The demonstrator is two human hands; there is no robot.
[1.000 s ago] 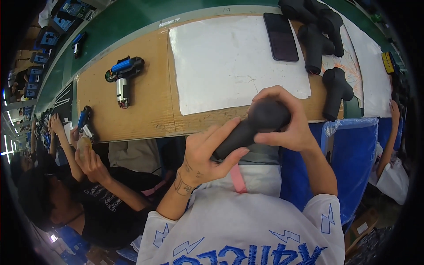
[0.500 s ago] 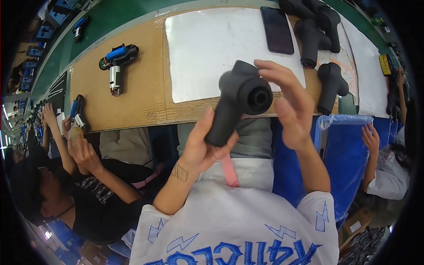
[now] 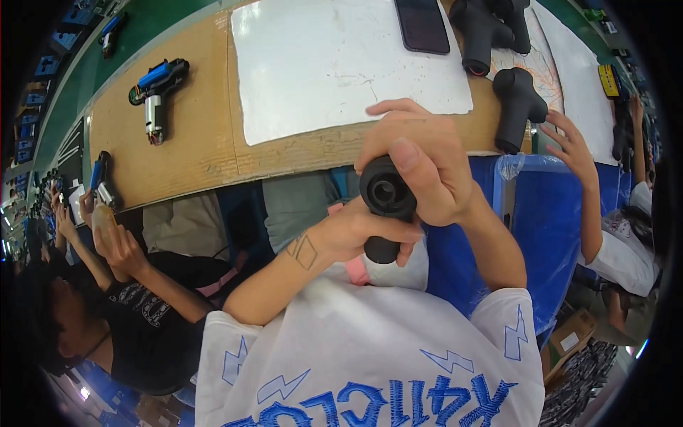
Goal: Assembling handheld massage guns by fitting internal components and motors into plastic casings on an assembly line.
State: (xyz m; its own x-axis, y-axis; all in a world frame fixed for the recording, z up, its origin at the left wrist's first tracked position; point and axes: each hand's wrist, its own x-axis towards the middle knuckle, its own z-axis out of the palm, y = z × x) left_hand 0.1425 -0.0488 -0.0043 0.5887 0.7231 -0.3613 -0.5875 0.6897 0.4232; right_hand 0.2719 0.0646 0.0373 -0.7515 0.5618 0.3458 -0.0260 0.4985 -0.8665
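Note:
A black massage gun (image 3: 385,191) is held before my chest, its round open socket turned toward me. My left hand (image 3: 356,226) is closed around its handle, whose end pokes out below the fingers. Over the gun's head my right hand (image 3: 430,167) is wrapped, thumb lying beside the socket; the palm and fingers hide much of the body. Both hands are just off the table's front edge. Farther off lies a white sheet (image 3: 341,67) on the cardboard-covered table.
At the right, a black massage gun (image 3: 516,107) lies near a co-worker's hand (image 3: 569,146); several more sit behind. A phone (image 3: 422,27) rests on the sheet. On the left are a blue-and-silver inner assembly (image 3: 156,96) and another person's hands (image 3: 117,245). Blue plastic-wrapped crate (image 3: 548,228) stands right.
My right hand, open beside the massage gun before, is now closed over its head. The gun has been turned and lowered slightly. The co-worker's hand at right has risen toward the table.

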